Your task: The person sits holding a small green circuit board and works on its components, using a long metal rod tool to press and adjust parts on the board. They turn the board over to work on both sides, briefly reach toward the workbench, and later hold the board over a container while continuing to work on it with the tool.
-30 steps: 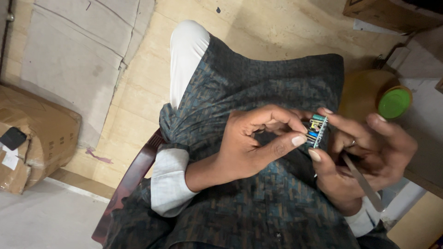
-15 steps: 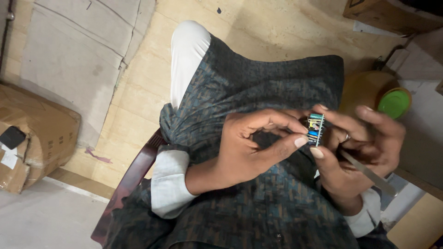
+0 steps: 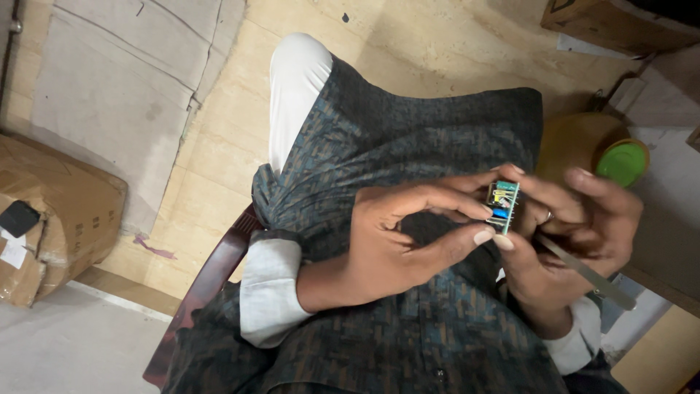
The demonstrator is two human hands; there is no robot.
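Observation:
A small green circuit board (image 3: 503, 205) with blue and yellow parts is held over my lap, pinched between both hands. My left hand (image 3: 408, 237) comes in from the left in a white cuff, its thumb and forefinger tips on the board's left edge. My right hand (image 3: 580, 230), with a ring on one finger, grips the board from the right side. A thin metal tool like tweezers (image 3: 587, 273) is tucked in that same hand and points down to the right. I sit in dark patterned clothing.
A brown cardboard box (image 3: 55, 211) stands on the floor at left, with flattened cardboard (image 3: 124, 80) behind it. A yellow jar with a green lid (image 3: 621, 162) sits at right. A reddish chair arm (image 3: 200, 295) runs below my left forearm. A wooden box (image 3: 605, 22) is at top right.
Both hands and the board have shifted slightly upward and the board has turned a little in the fingers. The grip is the same.

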